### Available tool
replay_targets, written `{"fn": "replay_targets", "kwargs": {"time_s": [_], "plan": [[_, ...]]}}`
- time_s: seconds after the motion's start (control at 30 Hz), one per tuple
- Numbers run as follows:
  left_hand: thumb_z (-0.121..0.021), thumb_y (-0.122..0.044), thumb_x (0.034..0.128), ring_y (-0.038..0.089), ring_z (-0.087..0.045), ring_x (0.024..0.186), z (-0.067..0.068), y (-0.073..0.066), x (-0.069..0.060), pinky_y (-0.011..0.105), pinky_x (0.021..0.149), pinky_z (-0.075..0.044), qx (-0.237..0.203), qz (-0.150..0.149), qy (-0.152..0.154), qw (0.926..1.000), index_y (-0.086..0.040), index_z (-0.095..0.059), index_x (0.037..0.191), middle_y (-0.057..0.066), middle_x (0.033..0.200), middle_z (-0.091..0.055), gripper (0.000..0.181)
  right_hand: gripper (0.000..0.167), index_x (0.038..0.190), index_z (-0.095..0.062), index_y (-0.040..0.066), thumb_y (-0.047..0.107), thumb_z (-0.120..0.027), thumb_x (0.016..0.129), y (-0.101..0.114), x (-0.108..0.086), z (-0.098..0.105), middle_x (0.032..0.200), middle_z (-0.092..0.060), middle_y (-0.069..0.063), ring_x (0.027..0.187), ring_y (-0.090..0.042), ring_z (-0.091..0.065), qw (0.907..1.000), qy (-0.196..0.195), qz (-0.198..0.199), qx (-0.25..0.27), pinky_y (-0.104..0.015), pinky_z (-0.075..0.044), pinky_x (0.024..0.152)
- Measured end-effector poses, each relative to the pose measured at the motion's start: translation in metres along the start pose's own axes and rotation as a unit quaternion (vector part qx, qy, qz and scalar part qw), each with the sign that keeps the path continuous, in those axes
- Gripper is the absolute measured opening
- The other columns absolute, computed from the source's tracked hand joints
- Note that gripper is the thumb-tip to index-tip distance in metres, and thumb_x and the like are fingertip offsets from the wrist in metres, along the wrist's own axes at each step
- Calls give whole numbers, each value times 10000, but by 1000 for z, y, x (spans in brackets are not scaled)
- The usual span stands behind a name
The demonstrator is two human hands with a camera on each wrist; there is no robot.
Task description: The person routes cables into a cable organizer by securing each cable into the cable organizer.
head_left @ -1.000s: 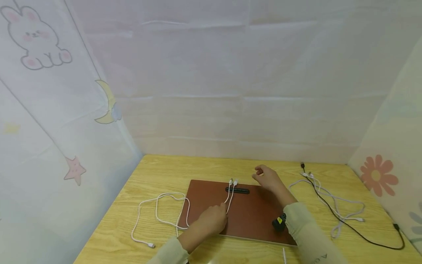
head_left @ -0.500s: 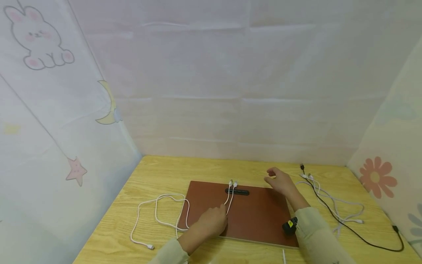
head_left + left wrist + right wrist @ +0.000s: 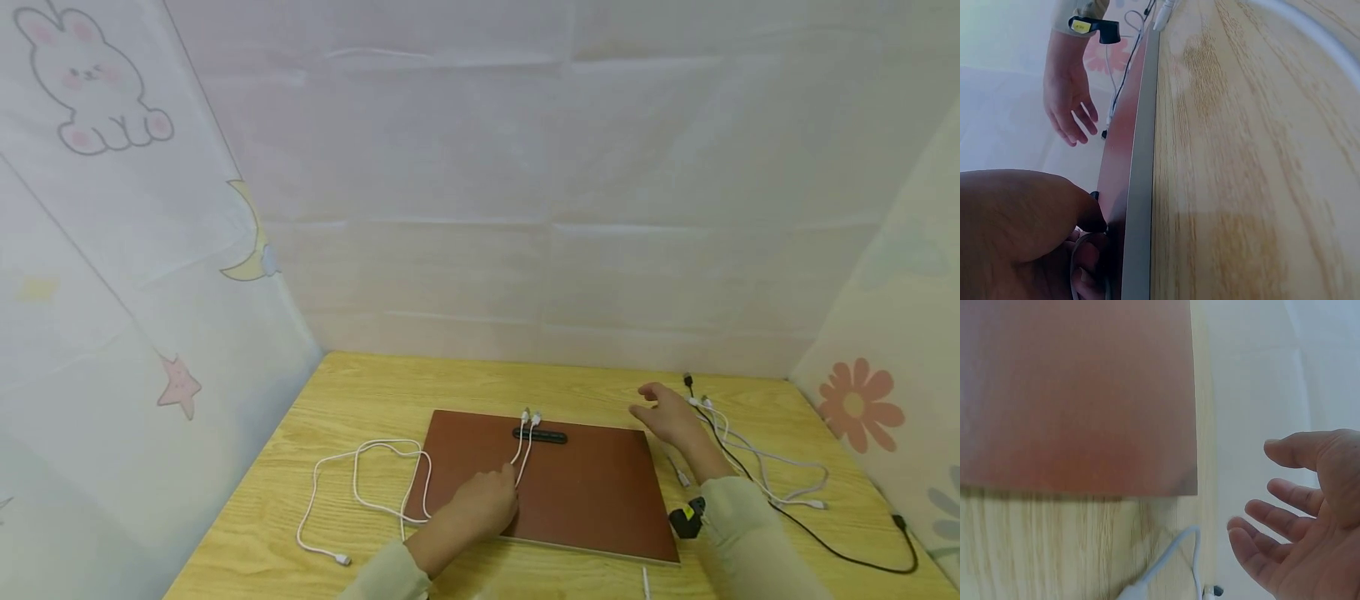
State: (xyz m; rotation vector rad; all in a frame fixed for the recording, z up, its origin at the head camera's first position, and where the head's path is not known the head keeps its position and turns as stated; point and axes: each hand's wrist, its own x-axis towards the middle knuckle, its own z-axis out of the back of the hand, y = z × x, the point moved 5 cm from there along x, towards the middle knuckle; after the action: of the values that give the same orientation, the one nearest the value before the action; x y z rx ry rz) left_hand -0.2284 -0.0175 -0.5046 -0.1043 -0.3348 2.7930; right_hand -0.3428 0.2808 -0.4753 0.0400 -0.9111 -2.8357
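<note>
My left hand (image 3: 483,504) rests over the brown board (image 3: 592,492) and grips two white charging cables (image 3: 522,467). In the left wrist view, a cable strand (image 3: 1077,265) passes between its thumb and curled fingers. The upper ends of both cables sit on a black cable clip strip (image 3: 553,437) near the board's far edge, their plugs beyond it. My right hand (image 3: 670,417) hovers beyond the board's right side, left of a bunch of cables. The right wrist view shows that hand (image 3: 1297,519) with spread, slightly bent fingers and nothing between them.
Right of the board lie white cables (image 3: 765,479) and a black cable (image 3: 817,546) on the wooden table (image 3: 420,379). A white cable (image 3: 358,483) loops at the left, partly over the board. A white slim item (image 3: 647,583) shows at the front edge.
My right hand has moved right, from above the board to near the cables on the right. My left hand stays in place, still gripping the white cables.
</note>
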Motion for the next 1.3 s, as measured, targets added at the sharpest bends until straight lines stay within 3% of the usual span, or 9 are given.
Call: {"fn": "replay_targets", "kwargs": {"time_s": [0.33,0.63,0.93,1.13,1.3], "plan": [[-543,-194,1019,241,-627,591,-5,3,4,367,501,-491,102,-21,106,9999,-43,-549,1018,65,704,-589,150,578,1409,-442,-125,278,-577,1017,-18,-1,7,1399,-454,-397,1225,-570,-478,9998,-74,18,-198,-643,-458,913],[-565,-188,1003,244,-623,582,-1,1,1,362,496,-495,205,-198,-24,9996,-38,-547,1000,64,696,-587,152,600,1423,-412,-151,257,-562,1010,-40,-3,17,1421,-377,-448,1258,-644,-375,9984,-101,-180,-520,-714,-393,948],[-557,-209,1016,239,-624,575,-3,3,1,356,483,-487,208,-283,-55,9994,-51,-539,999,60,688,-583,161,612,1407,-402,-183,253,-554,1004,-60,-6,29,1356,-447,-449,1171,-614,-475,9964,-150,-327,-768,-673,-435,922],[-576,-207,1000,244,-625,570,-4,3,0,350,477,-485,340,-373,-278,9983,-67,-525,965,56,678,-588,153,623,1427,-378,-174,258,-535,1006,-69,-9,35,1369,-372,-483,1207,-663,-372,9957,-163,-423,-808,-721,-391,922],[-580,-201,996,235,-614,540,-4,2,0,346,447,-472,411,-467,-461,9970,-71,-511,940,44,655,-580,157,606,1396,-402,-193,253,-532,1007,-81,-8,39,1332,-409,-482,1179,-659,-389,9940,-212,-438,-977,-734,-369,922]]}}
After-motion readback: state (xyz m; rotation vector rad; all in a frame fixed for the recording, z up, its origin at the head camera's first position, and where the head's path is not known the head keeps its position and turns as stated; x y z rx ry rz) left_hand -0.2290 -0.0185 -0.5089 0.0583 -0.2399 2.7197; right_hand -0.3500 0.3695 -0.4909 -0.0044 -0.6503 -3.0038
